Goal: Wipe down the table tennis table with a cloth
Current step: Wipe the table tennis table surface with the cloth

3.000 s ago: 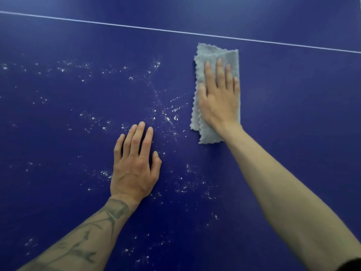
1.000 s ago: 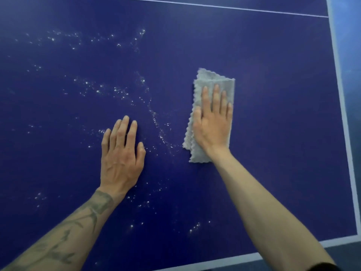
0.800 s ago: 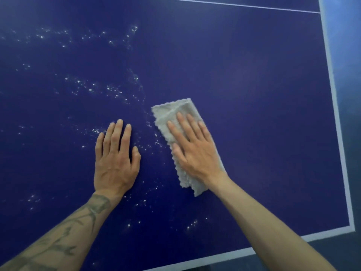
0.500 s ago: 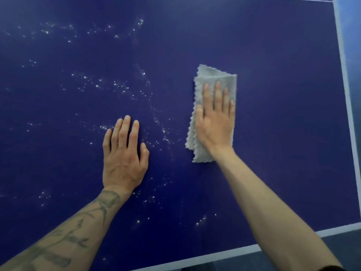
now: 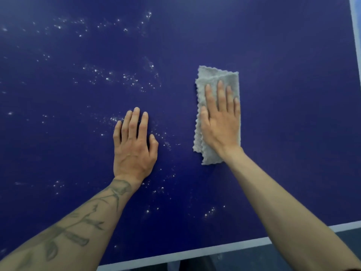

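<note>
Many white specks (image 5: 109,79) on blue table (image 5: 293,114); L hand (image 5: 134,149) flat, R hand (image 5: 220,126) presses cloth (image 5: 216,75), fingers (image 5: 220,94) straight

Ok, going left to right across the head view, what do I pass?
Scattered white specks → left hand → cloth under the right hand → white side line.

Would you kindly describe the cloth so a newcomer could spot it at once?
Start at the dark blue table tennis table. Right of centre, the right hand presses flat on a folded grey cloth. It is the only fabric there, pale with scalloped edges, while the left hand rests directly on the table.
</note>
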